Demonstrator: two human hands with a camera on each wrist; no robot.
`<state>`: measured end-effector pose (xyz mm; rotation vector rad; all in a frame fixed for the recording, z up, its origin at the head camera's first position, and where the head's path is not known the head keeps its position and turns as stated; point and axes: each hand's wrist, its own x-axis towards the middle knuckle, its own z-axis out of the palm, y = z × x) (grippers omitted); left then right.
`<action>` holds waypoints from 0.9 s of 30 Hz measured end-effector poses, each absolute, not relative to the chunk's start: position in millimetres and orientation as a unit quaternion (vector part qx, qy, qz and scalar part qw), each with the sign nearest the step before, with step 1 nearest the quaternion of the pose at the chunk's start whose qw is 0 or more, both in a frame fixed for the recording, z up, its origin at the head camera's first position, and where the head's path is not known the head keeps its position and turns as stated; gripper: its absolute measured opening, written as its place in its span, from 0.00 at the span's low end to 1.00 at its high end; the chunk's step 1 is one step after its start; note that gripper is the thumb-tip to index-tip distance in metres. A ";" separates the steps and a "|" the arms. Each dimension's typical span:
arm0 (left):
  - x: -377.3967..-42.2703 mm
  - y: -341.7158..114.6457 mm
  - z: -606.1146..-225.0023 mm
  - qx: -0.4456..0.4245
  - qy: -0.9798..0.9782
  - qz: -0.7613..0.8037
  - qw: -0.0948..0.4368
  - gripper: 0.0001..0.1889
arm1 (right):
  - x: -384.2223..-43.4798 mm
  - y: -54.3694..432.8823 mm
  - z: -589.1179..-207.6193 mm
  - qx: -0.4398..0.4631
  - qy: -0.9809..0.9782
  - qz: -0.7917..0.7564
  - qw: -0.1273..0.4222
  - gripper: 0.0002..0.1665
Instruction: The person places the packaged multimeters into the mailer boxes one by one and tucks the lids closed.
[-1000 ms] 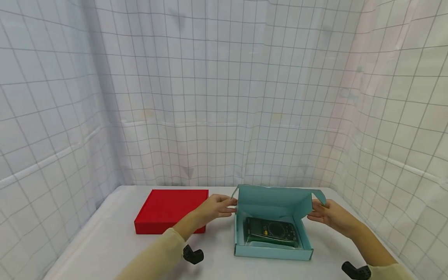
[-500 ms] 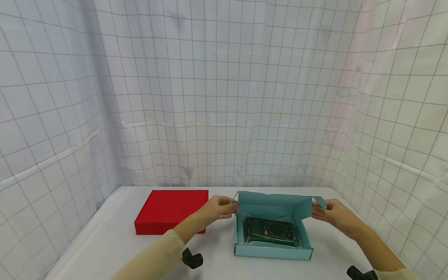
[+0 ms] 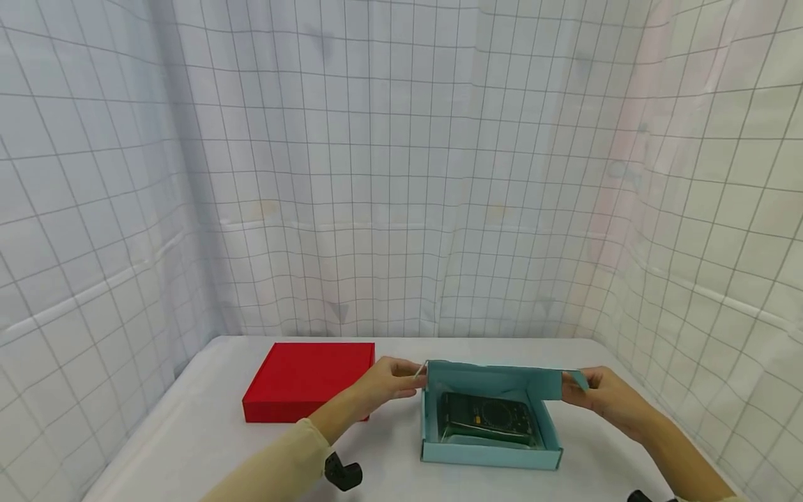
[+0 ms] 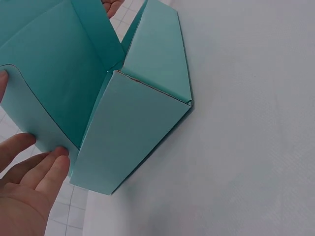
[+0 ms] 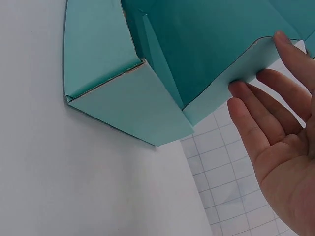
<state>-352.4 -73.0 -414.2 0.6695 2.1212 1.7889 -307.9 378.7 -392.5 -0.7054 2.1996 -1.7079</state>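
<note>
A light-blue cardboard box (image 3: 492, 455) stands on the table with its lid (image 3: 495, 382) tilted forward, partly lowered. Inside lies a dark multimeter (image 3: 486, 418) in clear plastic wrap. At the lid's left side, my left hand (image 3: 392, 380) holds the edge, and its fingertips touch the outer face of the side flap (image 4: 37, 115) in the left wrist view. Opposite it, my right hand (image 3: 605, 397) holds the lid's right side. Its fingers lie against the right flap (image 5: 221, 91) in the right wrist view; the thumb is mostly hidden there.
A closed red box (image 3: 307, 380) lies left of the blue one, partly behind the left forearm. The white table (image 3: 207, 446) is enclosed by white grid-patterned curtains (image 3: 389, 174) behind and at both sides. Black camera mounts (image 3: 343, 474) sit at the wrists.
The lid has tilted lower toward the front. Both hands have come down with it, and the right hand's fingers have closed in on the flap. The multimeter and red box stay put.
</note>
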 end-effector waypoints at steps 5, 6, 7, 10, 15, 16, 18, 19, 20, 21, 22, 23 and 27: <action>-348.4 -74.3 -419.1 0.224 0.758 0.598 0.133 0.24 | -304.1 380.8 -397.1 -0.268 0.764 -0.572 0.133 0.17; -348.0 -74.5 -420.1 0.220 0.759 0.599 0.131 0.24 | -303.6 381.1 -398.2 -0.273 0.763 -0.570 0.134 0.18; -348.0 -74.7 -421.2 0.219 0.759 0.599 0.129 0.24 | -303.3 381.2 -399.3 -0.275 0.763 -0.569 0.135 0.19; -348.5 -75.4 -424.7 0.222 0.758 0.600 0.126 0.24 | -302.7 382.5 -402.7 -0.280 0.756 -0.574 0.144 0.22; -349.7 -76.8 -427.9 0.229 0.732 0.624 0.150 0.23 | -302.7 387.4 -407.7 -0.302 0.700 -0.619 0.188 0.23; -350.0 -77.0 -428.1 0.229 0.725 0.631 0.155 0.23 | -302.7 388.1 -408.0 -0.307 0.682 -0.633 0.201 0.24; -350.0 -77.3 -427.8 0.230 0.710 0.644 0.167 0.23 | -302.3 388.7 -407.6 -0.311 0.649 -0.657 0.224 0.25; -350.0 -77.1 -428.0 0.230 0.703 0.650 0.173 0.22 | -301.6 388.7 -407.3 -0.307 0.644 -0.662 0.229 0.25; -349.5 -76.8 -427.7 0.229 0.699 0.654 0.177 0.22 | -301.0 388.3 -406.7 -0.301 0.643 -0.666 0.230 0.26; -348.8 -76.5 -427.5 0.229 0.696 0.656 0.181 0.22 | -300.2 387.7 -405.9 -0.296 0.648 -0.664 0.228 0.26; -348.3 -76.2 -427.3 0.226 0.694 0.658 0.184 0.21 | -299.2 386.8 -405.1 -0.285 0.658 -0.660 0.224 0.25; -347.4 -76.0 -427.0 0.223 0.695 0.658 0.185 0.21 | -298.4 385.9 -404.3 -0.276 0.669 -0.655 0.218 0.24; -344.4 -74.7 -426.7 0.215 0.709 0.648 0.179 0.22 | -294.9 383.0 -402.7 -0.263 0.690 -0.642 0.204 0.24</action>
